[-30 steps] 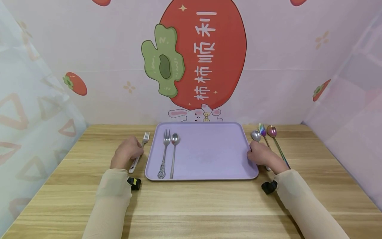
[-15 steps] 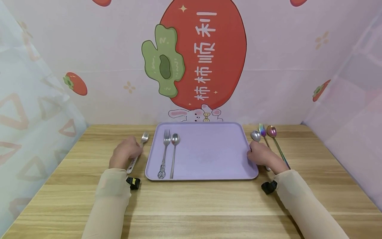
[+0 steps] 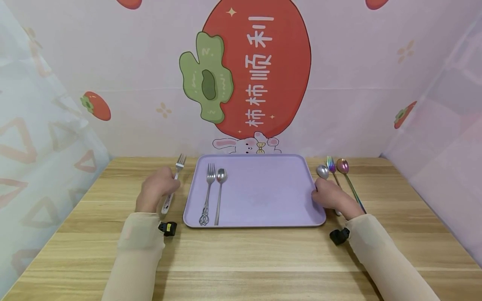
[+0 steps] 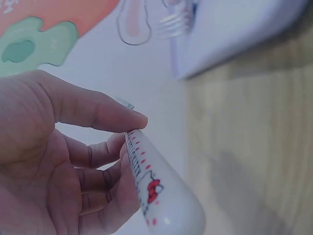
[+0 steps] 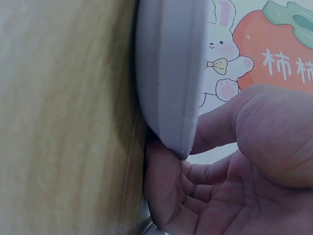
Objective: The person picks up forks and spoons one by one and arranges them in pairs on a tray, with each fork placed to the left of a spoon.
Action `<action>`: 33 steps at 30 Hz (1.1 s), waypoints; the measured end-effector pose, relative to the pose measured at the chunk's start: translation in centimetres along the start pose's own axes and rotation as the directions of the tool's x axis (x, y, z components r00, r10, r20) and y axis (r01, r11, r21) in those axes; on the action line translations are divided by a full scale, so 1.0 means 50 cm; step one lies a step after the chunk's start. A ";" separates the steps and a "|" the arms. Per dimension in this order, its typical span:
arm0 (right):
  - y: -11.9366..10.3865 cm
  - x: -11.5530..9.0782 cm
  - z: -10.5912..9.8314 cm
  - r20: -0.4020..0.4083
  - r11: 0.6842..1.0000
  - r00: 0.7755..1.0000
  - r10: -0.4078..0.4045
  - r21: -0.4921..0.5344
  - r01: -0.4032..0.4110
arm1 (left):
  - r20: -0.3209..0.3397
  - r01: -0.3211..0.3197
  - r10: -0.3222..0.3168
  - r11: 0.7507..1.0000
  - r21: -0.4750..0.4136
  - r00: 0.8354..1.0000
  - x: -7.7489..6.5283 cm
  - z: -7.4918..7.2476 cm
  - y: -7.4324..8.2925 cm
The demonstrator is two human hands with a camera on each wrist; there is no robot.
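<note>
Left of the tray, my left hand (image 3: 158,188) pinches a fork (image 3: 180,162) with metal tines and a white handle. In the left wrist view, thumb and fingers hold that handle (image 4: 171,196), printed with red marks and a cartoon figure; its rounded end faces the camera. My right hand (image 3: 331,194) grips the right rim of a lilac tray (image 3: 267,192). The right wrist view has the thumb over the tray edge (image 5: 171,73) and a finger under it. On the tray's left side lie an ornate silver fork (image 3: 211,175) and a slim silver spoon (image 3: 221,176), side by side.
Right of the tray lie a silver spoon (image 3: 322,171) partly hidden by my right hand, a rainbow-coloured fork (image 3: 331,164) and a rainbow-coloured spoon (image 3: 343,166). The wooden table (image 3: 244,259) ends at a printed backdrop (image 3: 150,71) behind the tray.
The white-handled fork has shifted slightly left and away from me in my left hand, its tines now higher in the head view. My right hand and the tray stay in place.
</note>
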State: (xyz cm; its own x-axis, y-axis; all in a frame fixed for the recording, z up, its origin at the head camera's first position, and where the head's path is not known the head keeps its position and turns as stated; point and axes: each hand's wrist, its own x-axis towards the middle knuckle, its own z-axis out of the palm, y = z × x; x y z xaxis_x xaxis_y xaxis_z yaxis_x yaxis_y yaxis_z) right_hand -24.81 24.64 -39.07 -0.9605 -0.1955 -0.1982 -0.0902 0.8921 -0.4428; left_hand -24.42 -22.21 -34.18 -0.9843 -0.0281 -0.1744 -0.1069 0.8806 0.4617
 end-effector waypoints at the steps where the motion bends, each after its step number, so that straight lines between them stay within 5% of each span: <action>1: 0.000 0.000 0.000 0.001 1.000 1.000 0.002 -0.001 -0.002 | -0.010 -0.009 0.009 1.000 0.006 1.000 -0.001 -0.003 0.003; 11: 0.001 -0.002 0.001 0.004 1.000 1.000 0.007 -0.004 -0.007 | -0.077 -0.114 0.111 0.993 -0.042 0.991 -0.017 -0.019 0.038; 20: 0.003 0.003 0.003 0.007 1.000 1.000 0.006 0.000 -0.006 | -0.095 -0.133 0.124 0.987 -0.090 0.988 -0.029 -0.021 0.064; 33: -0.001 0.001 0.002 0.011 1.000 1.000 0.015 -0.004 -0.015 | -0.184 -0.254 0.234 0.963 -0.090 0.954 -0.044 -0.012 0.104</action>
State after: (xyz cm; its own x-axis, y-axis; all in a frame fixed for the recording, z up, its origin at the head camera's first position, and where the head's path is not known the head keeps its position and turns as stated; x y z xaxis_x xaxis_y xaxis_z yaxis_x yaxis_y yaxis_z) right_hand -24.85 24.53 -39.14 -0.9589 -0.1862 -0.2142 -0.0767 0.8966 -0.4361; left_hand -22.87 -17.83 -30.88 -0.9905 0.0924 0.1022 0.1343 0.8124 0.5674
